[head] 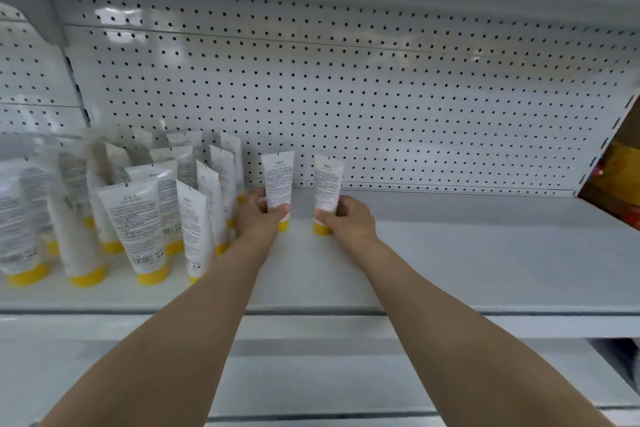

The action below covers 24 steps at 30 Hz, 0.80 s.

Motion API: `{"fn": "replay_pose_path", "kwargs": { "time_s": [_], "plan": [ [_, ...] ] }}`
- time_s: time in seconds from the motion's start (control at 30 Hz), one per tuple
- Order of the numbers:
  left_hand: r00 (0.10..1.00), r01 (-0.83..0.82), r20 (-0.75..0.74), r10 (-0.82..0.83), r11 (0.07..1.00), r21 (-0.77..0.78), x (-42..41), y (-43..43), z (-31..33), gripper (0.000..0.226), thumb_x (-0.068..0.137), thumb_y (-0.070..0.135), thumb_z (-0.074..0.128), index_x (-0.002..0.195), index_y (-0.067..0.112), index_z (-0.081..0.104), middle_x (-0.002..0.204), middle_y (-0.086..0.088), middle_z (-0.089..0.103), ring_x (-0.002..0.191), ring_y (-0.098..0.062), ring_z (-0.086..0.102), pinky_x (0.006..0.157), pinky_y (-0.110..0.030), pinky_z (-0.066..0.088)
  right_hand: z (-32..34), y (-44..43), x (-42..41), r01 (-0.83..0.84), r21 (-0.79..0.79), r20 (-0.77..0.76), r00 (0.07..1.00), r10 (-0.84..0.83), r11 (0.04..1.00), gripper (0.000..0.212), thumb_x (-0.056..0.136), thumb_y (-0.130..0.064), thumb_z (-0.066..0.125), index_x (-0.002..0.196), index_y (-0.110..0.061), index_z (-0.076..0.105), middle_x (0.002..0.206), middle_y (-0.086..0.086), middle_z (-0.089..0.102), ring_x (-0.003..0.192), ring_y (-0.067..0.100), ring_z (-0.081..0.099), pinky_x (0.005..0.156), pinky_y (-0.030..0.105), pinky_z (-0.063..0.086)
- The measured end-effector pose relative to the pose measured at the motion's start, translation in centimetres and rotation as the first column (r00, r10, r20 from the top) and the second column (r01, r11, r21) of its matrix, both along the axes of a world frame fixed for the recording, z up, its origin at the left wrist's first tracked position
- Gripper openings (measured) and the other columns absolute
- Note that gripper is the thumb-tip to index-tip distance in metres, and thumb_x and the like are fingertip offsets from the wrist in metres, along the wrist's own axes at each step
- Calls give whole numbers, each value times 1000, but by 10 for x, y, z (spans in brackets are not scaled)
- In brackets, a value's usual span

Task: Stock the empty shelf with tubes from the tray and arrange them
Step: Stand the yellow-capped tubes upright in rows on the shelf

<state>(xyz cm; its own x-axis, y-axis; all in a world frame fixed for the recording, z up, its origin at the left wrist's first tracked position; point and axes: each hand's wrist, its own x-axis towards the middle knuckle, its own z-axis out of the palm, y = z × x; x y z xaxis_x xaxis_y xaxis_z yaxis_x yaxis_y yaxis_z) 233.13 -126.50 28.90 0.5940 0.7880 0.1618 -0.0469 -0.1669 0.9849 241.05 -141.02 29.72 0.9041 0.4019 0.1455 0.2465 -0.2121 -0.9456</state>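
both arms outstretched; left grip (pixel 258 215) and right grip (pixel 349 218) each clasp an upright tube.

Print on the two tubes I'm holding (pixel 278 180) too small to read, leftmost stocked tubes (pixel 20 218) blurred and cut by the edge, yellow packages (pixel 620 170) at right cropped, unidentifiable.

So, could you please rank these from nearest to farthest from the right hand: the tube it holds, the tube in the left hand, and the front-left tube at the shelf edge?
1. Right tube: gripped by the right hand.
2. Left tube: just to its left, in the left hand.
3. Front-left tube: far left, at the shelf front.
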Motion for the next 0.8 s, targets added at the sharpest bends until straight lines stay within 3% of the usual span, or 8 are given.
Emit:
{"fn": "replay_pose_path", "kwargs": {
  "time_s": [0.2, 0.37, 0.8],
  "plan": [
    [999, -43, 0, 43, 999, 33, 23, 13, -1, 31, 81, 9, 73, 107, 15, 57, 93, 2, 65, 79, -14, 61, 73, -23, 44, 1, 17, 20, 12, -57, 36, 999, -10, 998, 24, 76, -33, 80, 95, -30, 66, 88, -12, 68, 78, 3, 63, 64, 12, 43],
    [992, -120, -23, 121, 992, 29, 41, 22, -3, 27, 81, 11, 74, 98, 21, 55, 92, 3, 64, 84, -17, 61, 74, -25, 43, -2, 27, 37, 3, -52, 12, 1000, -2, 999, 24, 74, -33, 82, 93, -31, 66, 86, -12, 68, 72, -7, 59, 58, 6, 41],
    [980, -182, -70, 186, 981, 65, 63, 38, -1, 34, 85, 14, 71, 117, 13, 59, 102, 0, 64, 83, -14, 55, 72, -21, 37, -3, 65, 67, -19, -82, 1, 1000, 19, 996, 23, 76, -37, 79, 93, -33, 64, 85, -15, 64, 70, -6, 56, 59, 10, 38]
  ]
}}
